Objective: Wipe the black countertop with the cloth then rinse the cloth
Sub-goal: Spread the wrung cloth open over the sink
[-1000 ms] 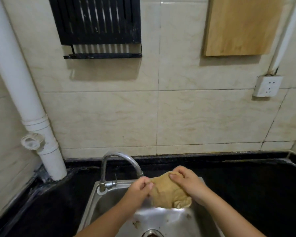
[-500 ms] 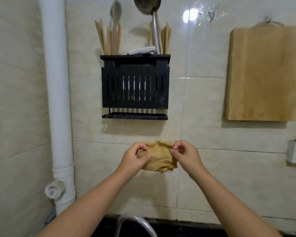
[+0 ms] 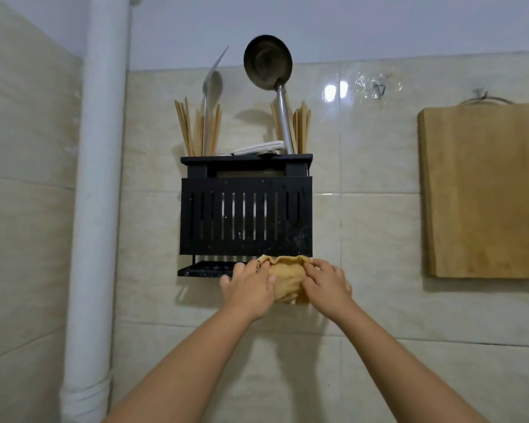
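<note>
While both hands pinch cloth [image 3: 284, 277] just under black rack [image 3: 246, 218], guessing hang-to-dry; left hand [image 3: 251, 285], right hand [image 3: 327, 283] gripping top edge.

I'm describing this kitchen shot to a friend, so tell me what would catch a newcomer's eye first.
The eye goes first to the tan cloth, gripped by the left hand and the right hand against the bottom of the black wall rack at centre. Above the rack a steel ladle sticks up among bundles of chopsticks. A white pipe runs down the left, and a wooden cutting board hangs on the right.
</note>
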Demonstrator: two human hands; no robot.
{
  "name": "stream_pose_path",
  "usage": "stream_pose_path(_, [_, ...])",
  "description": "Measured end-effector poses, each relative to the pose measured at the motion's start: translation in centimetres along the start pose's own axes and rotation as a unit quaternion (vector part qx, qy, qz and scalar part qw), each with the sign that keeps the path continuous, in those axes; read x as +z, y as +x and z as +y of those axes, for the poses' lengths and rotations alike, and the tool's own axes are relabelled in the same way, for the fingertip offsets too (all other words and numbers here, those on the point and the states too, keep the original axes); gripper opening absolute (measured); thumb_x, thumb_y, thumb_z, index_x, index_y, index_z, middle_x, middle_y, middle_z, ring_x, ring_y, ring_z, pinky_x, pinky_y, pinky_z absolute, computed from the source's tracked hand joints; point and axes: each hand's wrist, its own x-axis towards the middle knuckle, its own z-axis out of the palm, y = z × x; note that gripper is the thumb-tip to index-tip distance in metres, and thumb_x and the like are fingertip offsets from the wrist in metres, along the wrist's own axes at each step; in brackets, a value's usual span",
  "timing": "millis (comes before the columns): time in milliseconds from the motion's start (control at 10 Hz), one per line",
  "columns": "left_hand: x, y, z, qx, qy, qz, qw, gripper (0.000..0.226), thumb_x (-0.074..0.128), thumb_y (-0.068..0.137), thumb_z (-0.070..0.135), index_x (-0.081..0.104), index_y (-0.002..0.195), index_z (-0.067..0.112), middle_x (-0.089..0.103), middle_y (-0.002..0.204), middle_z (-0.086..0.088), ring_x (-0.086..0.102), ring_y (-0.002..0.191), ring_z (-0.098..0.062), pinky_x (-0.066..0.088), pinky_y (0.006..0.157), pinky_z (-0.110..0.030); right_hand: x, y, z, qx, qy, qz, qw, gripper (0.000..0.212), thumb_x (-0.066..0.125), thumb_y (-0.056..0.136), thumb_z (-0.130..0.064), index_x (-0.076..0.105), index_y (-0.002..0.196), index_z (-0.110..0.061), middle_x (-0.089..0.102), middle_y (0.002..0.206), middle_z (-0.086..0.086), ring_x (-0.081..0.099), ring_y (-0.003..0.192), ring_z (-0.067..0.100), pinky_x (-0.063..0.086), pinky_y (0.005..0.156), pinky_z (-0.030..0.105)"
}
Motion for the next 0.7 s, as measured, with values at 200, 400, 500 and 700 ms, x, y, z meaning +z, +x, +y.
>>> stream_pose_path(200, [-0.2, 2.2, 0.8, -0.039, 0.044, -0.007, 0.998, 0.048, 0.015, 0.100, 0.040, 0.052, 0.124, 0.020, 0.051, 0.125, -0.003, 0.034, 0.117, -0.022, 0.026, 0.096, -0.042, 0.7, 4.3, 1.2, 0.034, 0.056, -0.074, 0.995, 0.030, 0.026, 0.095, -0.023, 0.056, 0.098, -0.022, 0.044, 0.139, 0.003, 0.033, 0.128, 0.025, 0.028, 0.104, 0.042])
stream_pose_path(400, [1.3, -0.3, -0.4, 0.063, 0.032, 0.170, 0.983, 0.045, 0.035, 0.096, 0.036, 0.061, 0.116, 0.007, 0.062, 0.118, -0.009, 0.054, 0.110, -0.027, 0.039, 0.095, -0.037, 0.6, 3.2, 0.3, 0.060, 0.139, -0.044, 0.987, 0.032, 0.027, 0.099, -0.021, 0.059, 0.098, -0.013, 0.052, 0.123, 0.018, 0.043, 0.117, 0.030, 0.032, 0.097, 0.034])
stream_pose_path(500, [2.0, -1.4, -0.8, 0.158, 0.053, 0.142, 0.976, 0.045, 0.036, 0.095, 0.034, 0.050, 0.129, 0.007, 0.053, 0.132, -0.006, 0.049, 0.122, -0.022, 0.031, 0.107, -0.037, 1.4, 2.2, 0.8, 0.042, 0.164, 0.042, 0.985, 0.045, 0.030, 0.096, -0.031, 0.057, 0.118, -0.002, 0.056, 0.120, 0.023, 0.047, 0.116, 0.038, 0.036, 0.096, 0.038])
stream_pose_path(700, [0.1, 0.3, -0.4, 0.078, 0.066, 0.053, 0.993, 0.036, 0.031, 0.098, 0.036, 0.048, 0.123, 0.015, 0.054, 0.127, -0.003, 0.043, 0.122, -0.020, 0.020, 0.109, -0.041, 1.7, 0.3, 1.3, -0.084, 0.068, 0.080, 0.991, 0.035, 0.033, 0.093, -0.026, 0.059, 0.111, -0.010, 0.060, 0.112, 0.007, 0.052, 0.105, 0.026, 0.045, 0.082, 0.039])
